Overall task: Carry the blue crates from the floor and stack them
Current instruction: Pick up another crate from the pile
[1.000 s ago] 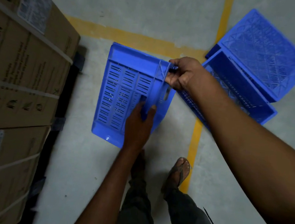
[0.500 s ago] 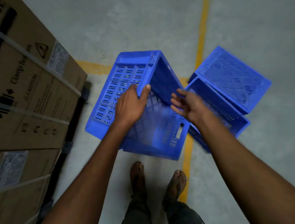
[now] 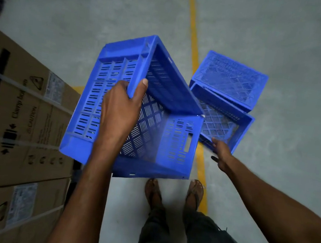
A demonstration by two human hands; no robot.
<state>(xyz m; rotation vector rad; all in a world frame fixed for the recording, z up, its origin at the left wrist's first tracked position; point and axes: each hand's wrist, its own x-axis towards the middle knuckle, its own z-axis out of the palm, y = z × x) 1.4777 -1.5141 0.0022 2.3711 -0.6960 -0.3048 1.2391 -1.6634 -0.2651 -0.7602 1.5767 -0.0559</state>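
Blue slotted plastic crate (image 3: 177,143) hangs tilted above the grey floor (image 3: 66,29), left grip (image 3: 119,114) clamped on its rim edge. Right grip (image 3: 221,155), fingers apart, is beside the near edge of a second blue crate (image 3: 220,124). Cardboard boxes (image 3: 25,115) crowd left.

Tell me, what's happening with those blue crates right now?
Left hand grips rim of lifted crate. Right hand open, by floor crate. Cardboard boxes close on left.

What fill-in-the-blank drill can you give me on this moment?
The left hand grips the lifted crate; the right hand holds ___.
The floor line is ___.
The boxes stand on the person's ___.
The right hand reaches toward the second crate, which sits on the ___.
Missing: nothing; yellow; left; floor.
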